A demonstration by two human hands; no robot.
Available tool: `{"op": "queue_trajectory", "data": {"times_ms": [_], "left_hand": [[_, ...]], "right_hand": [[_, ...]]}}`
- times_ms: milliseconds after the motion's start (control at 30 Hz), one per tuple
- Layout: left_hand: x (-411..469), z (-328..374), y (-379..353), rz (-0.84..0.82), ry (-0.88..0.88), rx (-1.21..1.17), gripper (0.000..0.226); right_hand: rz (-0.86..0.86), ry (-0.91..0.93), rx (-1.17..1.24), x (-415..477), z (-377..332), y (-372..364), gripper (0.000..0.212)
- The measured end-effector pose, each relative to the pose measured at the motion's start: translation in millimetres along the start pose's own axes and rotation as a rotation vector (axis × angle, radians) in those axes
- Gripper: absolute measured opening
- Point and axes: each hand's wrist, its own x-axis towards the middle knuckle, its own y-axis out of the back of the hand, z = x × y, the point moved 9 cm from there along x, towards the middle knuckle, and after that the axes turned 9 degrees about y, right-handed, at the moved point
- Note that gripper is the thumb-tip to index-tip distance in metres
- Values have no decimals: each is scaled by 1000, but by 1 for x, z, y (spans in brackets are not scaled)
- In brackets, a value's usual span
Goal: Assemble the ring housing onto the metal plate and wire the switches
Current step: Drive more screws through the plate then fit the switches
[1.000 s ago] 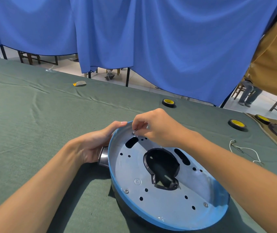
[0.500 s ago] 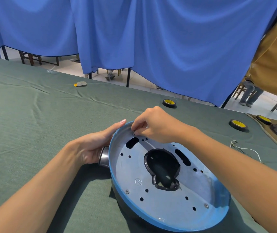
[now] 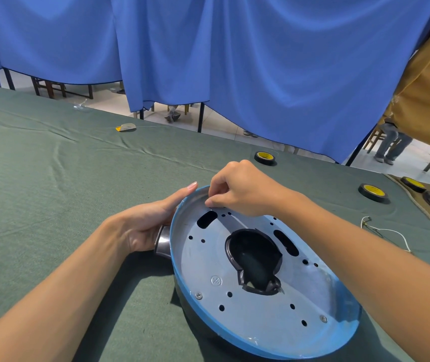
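Lower centre of frame, on green surface: metal plate with blue rim. At its left edge, left grip, released, fingers straight. At upper edge, right grip, fingertips pinched together; cannot tell if holding anything.

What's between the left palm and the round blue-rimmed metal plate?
A short shiny metal stub sticks out between the left hand and the plate, in the head view.

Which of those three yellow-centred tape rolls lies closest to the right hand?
The leftmost tape roll, just beyond the right hand; the other two rolls sit much farther to the right.
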Motion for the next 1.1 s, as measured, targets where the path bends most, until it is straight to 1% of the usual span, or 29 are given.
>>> {"op": "queue_trajectory", "data": {"times_ms": [100, 167, 200, 233, 333, 467, 600, 700, 800, 1000, 1100], "left_hand": [[-1, 1, -1, -23, -8, 0, 66], [0, 1, -1, -32, -18, -8, 70], [2, 0, 1, -32, -18, -13, 68], [4, 0, 2, -25, -15, -19, 61], [6, -2, 4, 8, -12, 11, 26], [5, -1, 7, 54, -34, 80, 12], [4, 2, 7, 78, -75, 113, 20], [5, 2, 3, 7, -65, 72, 19], [8, 1, 3, -46, -55, 35, 37], [9, 1, 4, -3, -58, 50, 51], [8, 2, 4, 7, -62, 41, 49]], "right_hand": [[-5, -20, -11, -1, 3, -1, 19], [-7, -16, -25, -1, 2, -1, 17], [-7, -9, -32, -1, 1, 0, 14], [-5, 2, -35, -1, -1, 1, 13], [0, 41, -29, 0, -6, 4, 7], [-39, 55, -10, -2, -8, 0, 7], [-50, 55, -1, -3, -9, 0, 9], [-35, 65, -1, -3, -13, 5, 8], [-41, 61, -23, -3, -14, 5, 4], [-16, -29, -62, -4, -2, -6, 22], [-19, -5, -84, -2, -4, -4, 20]]}}
